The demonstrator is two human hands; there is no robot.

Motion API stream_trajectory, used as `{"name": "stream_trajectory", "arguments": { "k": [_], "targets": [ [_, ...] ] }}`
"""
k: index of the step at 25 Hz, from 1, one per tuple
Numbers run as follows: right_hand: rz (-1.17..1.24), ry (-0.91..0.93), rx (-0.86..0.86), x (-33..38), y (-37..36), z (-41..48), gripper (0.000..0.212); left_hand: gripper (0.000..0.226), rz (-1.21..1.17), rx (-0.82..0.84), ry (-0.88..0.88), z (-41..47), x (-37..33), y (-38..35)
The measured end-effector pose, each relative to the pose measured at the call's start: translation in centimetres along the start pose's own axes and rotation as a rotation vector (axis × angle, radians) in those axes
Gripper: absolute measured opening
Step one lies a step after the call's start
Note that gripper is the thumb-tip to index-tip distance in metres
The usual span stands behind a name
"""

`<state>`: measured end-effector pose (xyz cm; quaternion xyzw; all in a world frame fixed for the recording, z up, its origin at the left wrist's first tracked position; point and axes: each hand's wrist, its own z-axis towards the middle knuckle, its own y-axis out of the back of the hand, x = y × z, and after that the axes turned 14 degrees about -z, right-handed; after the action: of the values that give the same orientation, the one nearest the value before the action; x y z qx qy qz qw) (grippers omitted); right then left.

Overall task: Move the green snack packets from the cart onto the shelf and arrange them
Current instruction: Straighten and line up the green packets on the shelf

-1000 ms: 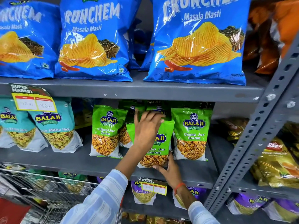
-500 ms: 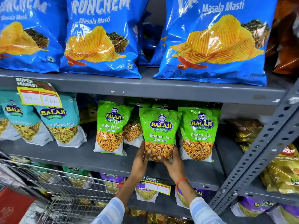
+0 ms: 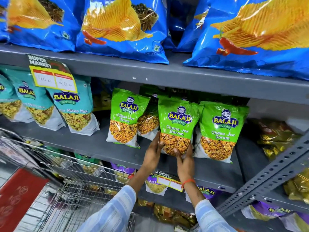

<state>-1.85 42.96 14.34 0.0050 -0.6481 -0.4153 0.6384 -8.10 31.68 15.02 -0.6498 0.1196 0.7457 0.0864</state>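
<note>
My left hand [image 3: 153, 152] and right hand [image 3: 184, 159]: both wrapped around the bottom of one green packet [image 3: 178, 124], left palm on its left edge, right fingers under its lower right corner. That packet: upright, label facing out, base at the middle shelf [image 3: 93, 144], whether resting on it or just above I cannot tell. Neighbours in the front row: a green packet on the left [image 3: 126, 116], slightly tilted, and a green packet on the right [image 3: 220, 129], touching the one I hold. Behind them: at least one more green packet [image 3: 148, 121], partly hidden. Further left on the same shelf: teal packets [image 3: 73, 108] under a yellow price tag [image 3: 53, 77]. Shelf above: large blue chip bags [image 3: 120, 25]. Lower left: wire cart [image 3: 66, 181], with blurred packets showing through its mesh; whether they are in the cart or on the shelf behind I cannot tell. Status, by my reckoning: several green packets already shelved, this one being squared into line; the left packet wants straightening, and any cart stock remains to be moved.
</note>
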Motion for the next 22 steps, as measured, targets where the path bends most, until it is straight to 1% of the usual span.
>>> {"name": "stream_trajectory", "arguments": {
  "k": [1, 2, 3, 5, 7, 9, 11, 12, 13, 14, 15, 16, 17, 18, 19, 20, 21, 22],
  "targets": [
    [0.031, 0.003, 0.013, 0.1, 0.0, 0.0, 0.109, 0.045, -0.008, -0.006, 0.003, 0.1, -0.1, 0.0],
    [0.058, 0.011, 0.015, 0.3, 0.2, 0.1, 0.112, 0.044, -0.015, -0.008, 0.002, 0.2, -0.2, 0.0],
    [0.076, 0.022, 0.015, 0.5, 0.3, 0.1, 0.11, 0.045, -0.021, -0.007, -0.001, 0.2, -0.3, 0.0],
    [0.079, 0.026, -0.003, 0.6, 0.3, 0.0, 0.099, 0.047, -0.012, 0.0, -0.01, 0.0, -0.4, 0.0],
    [0.04, 0.035, -0.11, 0.9, 0.4, -0.6, 0.092, 0.051, 0.012, -0.015, -0.052, -0.5, -0.6, 0.2],
    [-0.017, 0.17, -0.236, 2.1, 0.2, -1.2, 0.08, 0.053, 0.095, -0.122, -0.176, -1.0, -1.5, 1.6],
    [-0.041, 0.322, -0.228, 3.9, -0.7, -1.3, 0.064, 0.057, 0.226, -0.29, -0.325, -0.3, -2.4, 4.3],
    [-0.052, 0.388, -0.196, 5.0, -1.4, -1.2, 0.058, 0.059, 0.28, -0.377, -0.352, 0.3, -2.5, 5.9],
    [-0.06, 0.441, -0.151, 6.1, -2.4, -1.1, 0.055, 0.062, 0.301, -0.465, -0.331, 0.9, -2.6, 7.7],
    [-0.065, 0.474, -0.093, 7.2, -3.6, -0.9, 0.052, 0.064, 0.298, -0.537, -0.263, 1.6, -2.7, 9.6],
    [-0.078, 0.473, -0.025, 7.7, -4.9, -0.5, 0.05, 0.064, 0.286, -0.566, -0.161, 2.3, -2.6, 11.2],
    [-0.09, 0.442, 0.054, 8.2, -6.4, -0.1, 0.05, 0.063, 0.273, -0.551, -0.047, 2.8, -2.3, 12.7],
    [-0.083, 0.388, 0.161, 8.6, -7.8, 0.4, 0.054, 0.063, 0.245, -0.5, 0.052, 3.0, -2.0, 13.7],
    [-0.062, 0.317, 0.295, 9.0, -9.0, 0.9, 0.061, 0.067, 0.2, -0.436, 0.1, 2.9, -1.7, 14.5],
    [-0.044, 0.244, 0.416, 9.3, -9.8, 1.3, 0.069, 0.073, 0.141, -0.391, 0.103, 2.7, -1.6, 14.9],
    [-0.027, 0.191, 0.487, 9.6, -10.5, 1.5, 0.075, 0.073, 0.082, -0.369, 0.084, 2.4, -1.4, 15.2],
    [-0.005, 0.156, 0.505, 9.7, -10.9, 1.6, 0.079, 0.065, 0.054, -0.355, 0.056, 2.0, -1.3, 15.4],
    [0.02, 0.129, 0.487, 9.4, -11.1, 1.6, 0.08, 0.055, 0.053, -0.333, 0.044, 1.5, -1.1, 15.3]
  ]
}}
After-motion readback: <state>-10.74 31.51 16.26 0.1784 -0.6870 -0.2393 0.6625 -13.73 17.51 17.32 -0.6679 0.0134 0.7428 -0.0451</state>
